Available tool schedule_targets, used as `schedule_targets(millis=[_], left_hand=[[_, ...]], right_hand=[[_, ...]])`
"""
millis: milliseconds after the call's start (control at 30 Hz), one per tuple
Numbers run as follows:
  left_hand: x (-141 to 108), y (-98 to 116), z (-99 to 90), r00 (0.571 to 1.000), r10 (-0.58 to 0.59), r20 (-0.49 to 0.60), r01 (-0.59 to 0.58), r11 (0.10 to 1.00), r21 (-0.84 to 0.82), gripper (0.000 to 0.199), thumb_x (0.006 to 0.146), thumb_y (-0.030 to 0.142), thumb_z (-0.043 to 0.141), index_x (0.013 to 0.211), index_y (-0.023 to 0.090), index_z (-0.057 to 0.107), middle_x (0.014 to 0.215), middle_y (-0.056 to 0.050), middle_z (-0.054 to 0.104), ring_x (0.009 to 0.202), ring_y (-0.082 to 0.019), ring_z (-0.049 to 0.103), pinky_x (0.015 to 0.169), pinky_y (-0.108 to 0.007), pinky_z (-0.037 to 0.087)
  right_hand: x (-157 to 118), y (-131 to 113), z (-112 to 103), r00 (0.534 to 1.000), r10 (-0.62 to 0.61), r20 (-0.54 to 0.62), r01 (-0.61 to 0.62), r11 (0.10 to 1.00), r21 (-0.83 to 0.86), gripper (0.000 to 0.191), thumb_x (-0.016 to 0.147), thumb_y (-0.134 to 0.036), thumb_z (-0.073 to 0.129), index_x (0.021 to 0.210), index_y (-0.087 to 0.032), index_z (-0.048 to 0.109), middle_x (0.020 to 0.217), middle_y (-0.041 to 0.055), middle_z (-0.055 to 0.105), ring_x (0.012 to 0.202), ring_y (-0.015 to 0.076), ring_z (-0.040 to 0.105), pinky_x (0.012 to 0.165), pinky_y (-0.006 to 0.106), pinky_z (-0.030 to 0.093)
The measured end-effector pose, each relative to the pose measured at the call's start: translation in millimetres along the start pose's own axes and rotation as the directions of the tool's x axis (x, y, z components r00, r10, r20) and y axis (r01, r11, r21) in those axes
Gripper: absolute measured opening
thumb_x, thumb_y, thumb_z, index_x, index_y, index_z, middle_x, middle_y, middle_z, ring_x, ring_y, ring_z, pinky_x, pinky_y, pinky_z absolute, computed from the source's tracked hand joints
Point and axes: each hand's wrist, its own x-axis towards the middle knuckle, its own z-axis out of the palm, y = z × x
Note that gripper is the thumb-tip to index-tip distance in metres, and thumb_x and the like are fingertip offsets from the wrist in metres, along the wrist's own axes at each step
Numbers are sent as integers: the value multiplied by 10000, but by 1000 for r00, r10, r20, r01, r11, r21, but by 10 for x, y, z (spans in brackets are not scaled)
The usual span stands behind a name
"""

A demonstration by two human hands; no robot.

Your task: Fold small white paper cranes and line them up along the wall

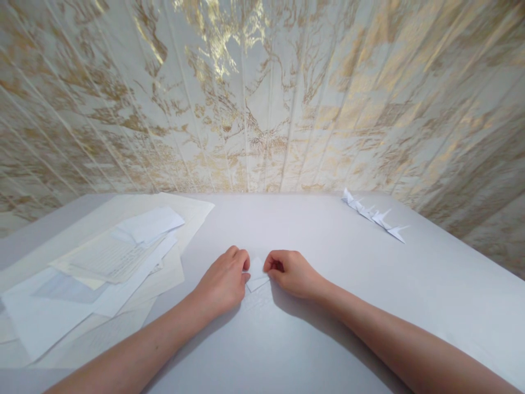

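Observation:
A small folded piece of white paper (257, 275) lies at the middle of the table between my two hands, with a pointed top and a flap across its lower part. My left hand (230, 278) pinches its left side, thumb and curled fingers closed at the edge. On the opposite side, my right hand (292, 272) grips the right edge between thumb and fingertips. Parts of both paper edges are hidden behind the fingers.
Loose sheets of paper (53, 317), some with writing, are piled on the left of the white table (328, 350). At the back right stands a row of several folded paper figures (379, 219). A gold-patterned wall (246, 109) rises behind the table's far edge.

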Motion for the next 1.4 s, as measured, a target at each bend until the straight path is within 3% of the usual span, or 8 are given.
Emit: schedule_targets(millis=[167,300,433,667,867,967,1133,1400], left_hand=[[12,2,-4,1000,5,0,-5,1000,7,61,753,135,496,772,187,471,854,-30,499,785,-166,499,695,-276,370],[12,14,-11,1000,4,9,-4,1000,22,62,754,125,484,772,184,478,858,-33,498,796,-165,497,709,-276,372],[15,-2,-3,1000,15,5,-15,1000,5,49,755,135,478,756,184,482,855,-30,495,796,-163,497,715,-279,371],[34,-71,18,999,32,1,-32,997,-70,59,748,165,485,696,182,506,814,-22,493,767,-158,504,706,-277,374],[81,-137,-32,997,58,46,-52,989,-139,169,754,105,416,667,173,544,794,-30,517,779,-152,517,720,-264,384],[92,-142,-47,997,54,48,-47,990,-137,152,772,155,434,674,176,549,776,-26,522,767,-154,519,711,-266,388],[48,-70,-13,1000,-3,-4,2,999,-52,90,741,258,536,688,187,520,796,-14,499,731,-157,512,671,-274,382],[27,-19,-13,1000,-12,18,12,1000,-9,62,742,187,520,682,185,506,811,-15,485,726,-148,505,676,-270,370]], right_hand=[[-3,-21,43,994,45,-100,-49,998,-30,111,763,-191,515,676,-165,579,575,-21,542,531,95,443,518,210,300],[-40,-42,102,987,-31,-156,7,988,-153,119,715,-230,618,632,-167,560,602,-17,548,570,104,448,547,222,299],[-32,5,91,992,-71,-106,58,991,-122,68,698,-126,606,654,-177,595,623,-20,571,584,105,479,562,216,326],[-49,119,70,971,-224,-79,219,973,-68,232,719,-42,560,815,-214,682,782,5,616,701,114,558,645,206,396],[-83,193,34,907,-420,-12,407,886,-222,336,743,-32,521,921,-256,697,844,29,631,725,121,577,622,198,408],[-94,186,-8,869,-493,41,484,831,-274,380,734,-14,504,964,-259,682,871,39,627,745,127,571,630,200,411],[-110,148,-50,847,-523,95,523,788,-325,371,741,-19,502,987,-243,665,872,52,614,729,128,556,619,204,406],[-159,164,-83,840,-523,144,537,763,-360,323,780,-45,473,994,-204,655,916,82,617,794,158,557,654,233,426]])
